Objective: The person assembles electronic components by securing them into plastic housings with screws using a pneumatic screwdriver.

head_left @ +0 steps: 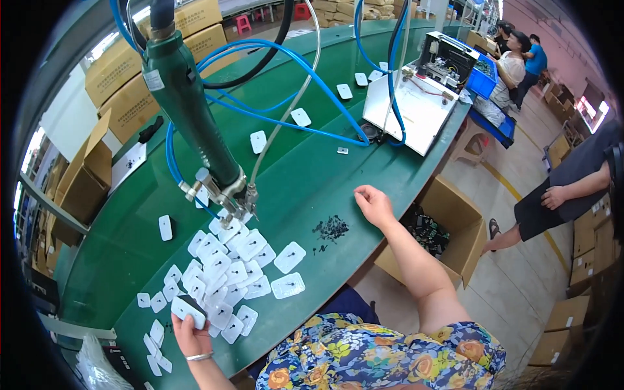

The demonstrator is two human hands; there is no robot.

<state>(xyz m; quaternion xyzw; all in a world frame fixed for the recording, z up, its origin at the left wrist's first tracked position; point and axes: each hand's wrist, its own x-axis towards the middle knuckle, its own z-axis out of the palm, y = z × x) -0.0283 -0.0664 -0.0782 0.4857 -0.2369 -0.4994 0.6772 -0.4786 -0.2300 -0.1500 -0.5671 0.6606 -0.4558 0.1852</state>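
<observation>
My left hand point(193, 333) is closed round a small rounded device with a white face point(188, 314) and a dark side, at the near left of the bench. Just beyond it lies a loose heap of white rounded plastic covers point(216, 268), many with a small black piece in the middle. My right hand point(375, 205) is above the bench's near edge with its fingers curled together; whatever they may hold is too small to make out. Left of that hand is a small scatter of tiny black parts point(331, 227). A green hanging tool point(195, 117) with a metal tip point(234, 201) points down over the heap.
Blue air hoses point(312, 71) loop over the green bench point(312, 175). A white-topped machine point(409, 107) stands at the far right. An open cardboard box point(458, 237) of dark parts sits beside my right arm. Another person point(565, 175) stands at the right.
</observation>
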